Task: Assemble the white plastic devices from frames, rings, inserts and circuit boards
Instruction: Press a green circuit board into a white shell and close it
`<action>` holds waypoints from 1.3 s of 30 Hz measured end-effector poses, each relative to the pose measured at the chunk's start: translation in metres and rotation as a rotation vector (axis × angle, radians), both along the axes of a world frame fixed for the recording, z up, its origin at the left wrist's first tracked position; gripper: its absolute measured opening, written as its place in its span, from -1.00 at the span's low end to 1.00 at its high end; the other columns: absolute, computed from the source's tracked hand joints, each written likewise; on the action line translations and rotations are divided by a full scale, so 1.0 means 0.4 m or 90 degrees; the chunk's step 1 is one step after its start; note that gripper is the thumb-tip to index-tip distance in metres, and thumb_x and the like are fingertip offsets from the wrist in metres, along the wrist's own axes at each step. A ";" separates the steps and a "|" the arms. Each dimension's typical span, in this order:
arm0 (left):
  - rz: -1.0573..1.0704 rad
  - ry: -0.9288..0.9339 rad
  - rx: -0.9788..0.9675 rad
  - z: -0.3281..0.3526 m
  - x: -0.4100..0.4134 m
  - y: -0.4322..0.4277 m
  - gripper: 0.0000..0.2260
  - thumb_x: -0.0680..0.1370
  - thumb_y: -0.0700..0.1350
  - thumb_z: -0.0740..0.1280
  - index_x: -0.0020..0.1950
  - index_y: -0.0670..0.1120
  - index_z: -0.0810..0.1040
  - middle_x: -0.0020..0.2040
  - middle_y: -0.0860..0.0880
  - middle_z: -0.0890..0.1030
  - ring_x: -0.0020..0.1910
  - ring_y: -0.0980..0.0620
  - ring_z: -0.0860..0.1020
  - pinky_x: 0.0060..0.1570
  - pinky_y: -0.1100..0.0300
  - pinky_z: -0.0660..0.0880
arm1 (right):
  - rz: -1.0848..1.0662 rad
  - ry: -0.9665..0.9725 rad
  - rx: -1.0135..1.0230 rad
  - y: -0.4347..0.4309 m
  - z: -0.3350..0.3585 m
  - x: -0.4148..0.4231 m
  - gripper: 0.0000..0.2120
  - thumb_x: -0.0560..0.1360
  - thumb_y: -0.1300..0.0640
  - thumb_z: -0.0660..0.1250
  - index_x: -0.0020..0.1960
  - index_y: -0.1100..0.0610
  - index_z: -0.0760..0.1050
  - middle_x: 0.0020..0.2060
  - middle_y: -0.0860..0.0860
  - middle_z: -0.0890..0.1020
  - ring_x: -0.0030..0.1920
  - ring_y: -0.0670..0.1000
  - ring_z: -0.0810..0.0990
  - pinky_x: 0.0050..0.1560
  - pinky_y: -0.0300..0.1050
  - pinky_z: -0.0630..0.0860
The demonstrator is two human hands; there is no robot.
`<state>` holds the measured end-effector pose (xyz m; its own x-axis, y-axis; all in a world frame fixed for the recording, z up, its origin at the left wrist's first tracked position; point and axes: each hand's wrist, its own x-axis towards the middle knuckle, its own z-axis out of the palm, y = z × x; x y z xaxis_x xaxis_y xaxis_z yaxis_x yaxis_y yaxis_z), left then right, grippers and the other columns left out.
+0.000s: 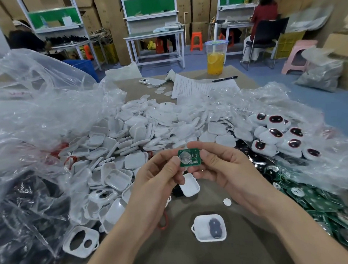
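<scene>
A small green circuit board (190, 157) with a round coin cell is held up between both hands above the table. My left hand (161, 175) pinches its left edge with the thumb over the cell. My right hand (223, 165) pinches its right edge. Below them a white frame (210, 227) lies open side up with a grey insert (214, 227) inside. A white back shell (189, 185) lies just under my fingers. Another white frame with two cut-outs (81, 241) rests at lower left.
A big heap of white shells (133, 134) fills the table's middle. Finished devices with dark faces (280, 136) pile at right, green circuit boards (322, 202) in a bag at lower right. A drink cup (216, 58), pen, paper and phone (152, 82) sit at the far edge.
</scene>
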<state>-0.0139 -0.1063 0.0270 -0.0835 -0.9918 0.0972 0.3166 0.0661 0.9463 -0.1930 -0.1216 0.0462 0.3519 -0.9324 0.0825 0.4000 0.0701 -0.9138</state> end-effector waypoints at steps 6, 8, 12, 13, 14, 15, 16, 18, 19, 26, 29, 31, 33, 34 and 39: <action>0.033 -0.027 -0.013 0.005 -0.002 0.005 -0.79 0.53 -0.03 0.38 0.08 -0.07 0.70 -0.12 -0.17 0.59 -0.20 0.00 0.50 -0.08 0.14 0.50 | 0.002 -0.016 0.014 0.001 0.003 0.003 -0.73 0.51 0.19 0.31 0.15 0.15 0.67 0.03 0.20 0.72 -0.07 0.04 0.72 -0.07 -0.24 0.62; 0.054 -0.041 -0.019 0.006 -0.006 0.008 -0.80 0.53 -0.02 0.38 0.08 -0.06 0.70 -0.16 -0.15 0.59 -0.22 0.00 0.49 -0.06 0.11 0.49 | -0.002 -0.013 0.018 0.000 0.004 0.003 -0.73 0.50 0.20 0.32 0.15 0.14 0.67 0.03 0.20 0.72 -0.06 0.05 0.72 -0.07 -0.23 0.62; 0.086 -0.100 -0.043 0.008 -0.011 0.013 -0.87 0.62 -0.05 0.36 0.10 0.05 0.68 -0.26 -0.08 0.58 -0.25 0.05 0.52 -0.21 0.31 0.47 | -0.017 0.007 0.018 0.002 0.005 0.004 -0.75 0.51 0.20 0.34 0.14 0.10 0.69 0.00 0.20 0.72 -0.06 0.04 0.73 -0.05 -0.24 0.62; 0.093 -0.121 -0.051 0.008 -0.011 0.015 -0.85 0.63 -0.07 0.33 0.11 0.07 0.68 -0.28 -0.05 0.59 -0.27 0.09 0.53 -0.29 0.39 0.44 | -0.022 0.019 0.014 0.002 0.005 0.004 -0.76 0.53 0.22 0.33 0.13 0.09 0.69 0.00 0.19 0.73 -0.06 0.03 0.73 -0.05 -0.24 0.62; 0.097 -0.139 -0.057 0.009 -0.010 0.019 -0.84 0.64 -0.07 0.32 0.12 0.08 0.67 -0.29 -0.02 0.60 -0.28 0.12 0.54 -0.34 0.43 0.42 | -0.025 0.030 0.008 0.003 0.005 0.004 -0.76 0.56 0.25 0.31 0.13 0.08 0.69 0.00 0.17 0.73 -0.06 0.03 0.72 -0.05 -0.23 0.62; 0.099 -0.154 -0.062 0.011 -0.010 0.022 -0.84 0.64 -0.07 0.31 0.11 0.09 0.67 -0.29 0.00 0.61 -0.28 0.14 0.55 -0.35 0.45 0.41 | -0.028 0.041 0.001 0.004 0.005 0.003 -0.74 0.58 0.28 0.29 0.13 0.07 0.69 0.01 0.15 0.73 -0.04 0.04 0.72 -0.06 -0.22 0.62; 0.100 -0.170 -0.068 0.012 -0.008 0.025 -0.85 0.64 -0.05 0.32 0.10 0.11 0.67 -0.28 0.03 0.63 -0.27 0.15 0.56 -0.33 0.45 0.42 | -0.032 0.053 -0.008 0.006 0.006 0.002 -0.73 0.59 0.32 0.29 0.11 0.06 0.70 0.01 0.13 0.73 -0.02 0.05 0.72 -0.07 -0.21 0.62; 0.094 -0.205 -0.076 0.015 -0.008 0.029 -0.89 0.63 0.00 0.35 0.07 0.16 0.67 -0.21 0.05 0.69 -0.18 0.12 0.63 -0.22 0.39 0.47 | -0.052 0.087 -0.028 0.010 0.010 0.001 -0.70 0.58 0.37 0.30 0.00 0.05 0.72 -0.01 0.09 0.74 0.01 0.05 0.72 -0.08 -0.24 0.61; 0.090 -0.213 -0.079 0.016 -0.009 0.031 -0.89 0.61 0.00 0.36 0.06 0.17 0.67 -0.16 0.04 0.72 -0.11 0.08 0.67 -0.14 0.35 0.51 | -0.066 0.111 -0.043 0.012 0.012 0.002 -0.70 0.56 0.38 0.32 -0.08 0.04 0.72 -0.03 0.06 0.74 0.00 0.03 0.72 -0.09 -0.29 0.59; 0.078 -0.207 -0.072 0.013 -0.008 0.027 -0.86 0.57 -0.03 0.36 0.06 0.15 0.68 -0.03 0.00 0.73 0.04 0.03 0.69 0.11 0.08 0.57 | -0.137 0.216 -0.157 0.014 0.015 0.008 -0.63 0.46 0.47 0.39 -0.29 0.03 0.69 -0.02 -0.09 0.74 -0.02 -0.11 0.71 -0.05 -0.36 0.55; 0.069 -0.206 -0.082 0.016 -0.007 0.029 -0.83 0.54 0.03 0.38 0.11 0.19 0.67 -0.02 0.03 0.73 0.00 0.02 0.68 0.07 0.18 0.58 | -0.151 0.222 -0.183 0.015 0.013 0.007 -0.65 0.46 0.46 0.40 -0.28 0.03 0.69 -0.03 -0.10 0.73 -0.03 -0.12 0.70 -0.05 -0.38 0.54; 0.058 -0.205 -0.095 0.022 -0.008 0.033 -0.80 0.54 0.00 0.40 0.13 0.19 0.66 0.03 0.07 0.73 0.03 0.09 0.68 0.05 0.30 0.56 | -0.160 0.235 -0.199 0.014 0.012 0.005 -0.66 0.46 0.45 0.41 -0.27 0.02 0.68 -0.02 -0.14 0.73 -0.04 -0.10 0.69 -0.06 -0.38 0.53; 0.053 -0.210 -0.104 0.025 -0.008 0.035 -0.79 0.53 -0.04 0.40 0.14 0.18 0.66 0.08 0.09 0.72 0.05 0.14 0.67 0.05 0.33 0.55 | -0.161 0.235 -0.202 0.013 0.009 0.001 -0.67 0.47 0.44 0.41 -0.25 0.02 0.67 0.00 -0.14 0.73 -0.05 -0.01 0.69 -0.06 -0.36 0.53; 0.053 -0.220 -0.107 0.028 -0.009 0.036 -0.79 0.54 -0.04 0.40 0.14 0.19 0.65 0.08 0.10 0.72 0.04 0.14 0.67 0.03 0.29 0.57 | -0.158 0.231 -0.201 0.012 0.009 0.000 -0.67 0.47 0.43 0.41 -0.25 0.02 0.67 0.00 -0.13 0.73 -0.07 -0.01 0.68 -0.06 -0.36 0.54; 0.128 -0.315 -0.105 0.041 -0.020 0.049 -0.94 0.60 0.05 0.37 -0.02 0.21 0.63 -0.16 0.19 0.68 -0.36 0.29 0.58 -0.41 0.30 0.51 | -0.126 0.210 -0.180 0.009 0.008 -0.004 -0.74 0.52 0.33 0.42 -0.11 -0.04 0.69 -0.16 -0.07 0.73 -0.20 -0.06 0.69 -0.14 -0.32 0.55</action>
